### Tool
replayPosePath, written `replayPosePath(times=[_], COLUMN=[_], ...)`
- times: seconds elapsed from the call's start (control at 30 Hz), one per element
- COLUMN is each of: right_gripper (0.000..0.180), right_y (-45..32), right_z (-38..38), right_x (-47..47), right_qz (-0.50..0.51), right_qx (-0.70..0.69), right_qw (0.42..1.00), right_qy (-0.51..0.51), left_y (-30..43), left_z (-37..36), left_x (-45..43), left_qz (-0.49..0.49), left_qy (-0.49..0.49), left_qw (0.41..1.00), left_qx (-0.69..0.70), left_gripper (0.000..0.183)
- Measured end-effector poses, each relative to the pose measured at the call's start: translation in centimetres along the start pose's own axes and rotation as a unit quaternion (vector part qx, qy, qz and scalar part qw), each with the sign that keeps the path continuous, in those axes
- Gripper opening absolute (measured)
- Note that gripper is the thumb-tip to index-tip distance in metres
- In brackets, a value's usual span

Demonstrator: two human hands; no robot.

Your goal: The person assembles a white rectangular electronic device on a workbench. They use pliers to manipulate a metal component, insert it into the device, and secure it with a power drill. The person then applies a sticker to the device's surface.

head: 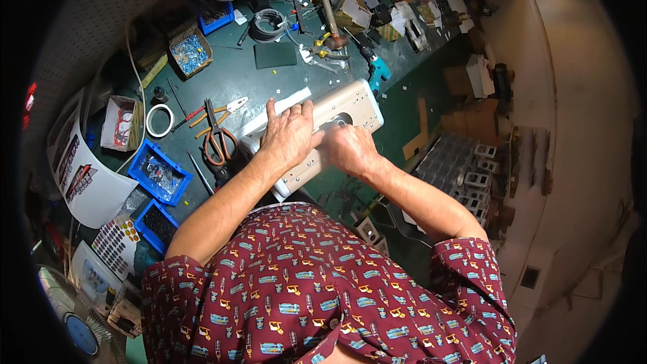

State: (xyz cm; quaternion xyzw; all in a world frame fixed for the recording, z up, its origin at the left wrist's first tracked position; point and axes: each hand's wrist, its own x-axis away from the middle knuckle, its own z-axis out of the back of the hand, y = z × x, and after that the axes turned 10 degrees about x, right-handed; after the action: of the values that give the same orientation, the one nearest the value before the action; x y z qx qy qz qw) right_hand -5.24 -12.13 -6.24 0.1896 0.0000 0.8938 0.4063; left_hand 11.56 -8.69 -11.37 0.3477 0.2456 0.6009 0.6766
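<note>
A beige metal housing (349,103) with pale edges and several screw heads lies slanted at the workbench's front edge, close to my body. My left hand (289,131) grips its left part, fingers over the far side and thumb on the panel. My right hand (352,147) is curled at a dark round opening (342,119) in that panel. Some shiny metal shows in the opening. The fingertips of my right hand are hidden, so what they hold cannot be seen. A white strip (298,97) shows along the housing's far side.
Left of the housing lie combination pliers (230,107), orange-handled pliers (216,136) and a tape roll (159,121). Blue bins (160,172) hold small hardware. Beyond the housing are a teal power drill (378,72), a hammer (331,20) and a cable coil (268,25). A fan (81,328) stands lower left.
</note>
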Motion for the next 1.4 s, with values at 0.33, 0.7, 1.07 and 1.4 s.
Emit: replayPosePath(times=[0.33, 0.7, 1.07, 1.4], right_gripper=[0.018, 0.038, 0.06, 0.069], right_y=[2.9, 18.6, 16.2, 16.6], right_z=[3.0, -6.9, -12.7, -13.0], right_x=[-0.1, -5.4, -10.1, -7.4], right_qz=[-0.01, -0.312, -0.149, -0.15], right_qx=[-0.175, -0.638, -0.841, -0.855], right_qw=[0.962, 0.701, 0.468, 0.424], right_qy=[0.209, 0.073, -0.228, -0.258], left_y=[-0.1, -13.8, -5.0, -1.8], left_z=[1.3, -2.6, -8.4, -10.1], left_x=[0.0, 7.1, 5.6, 5.7], left_qz=[0.017, 0.382, 0.229, 0.263], left_qy=[-0.023, 0.213, 0.125, 0.224], left_qw=[0.999, 0.729, 0.436, 0.485], left_qx=[0.032, 0.526, 0.861, 0.803], left_gripper=[0.07, 0.058, 0.057, 0.045])
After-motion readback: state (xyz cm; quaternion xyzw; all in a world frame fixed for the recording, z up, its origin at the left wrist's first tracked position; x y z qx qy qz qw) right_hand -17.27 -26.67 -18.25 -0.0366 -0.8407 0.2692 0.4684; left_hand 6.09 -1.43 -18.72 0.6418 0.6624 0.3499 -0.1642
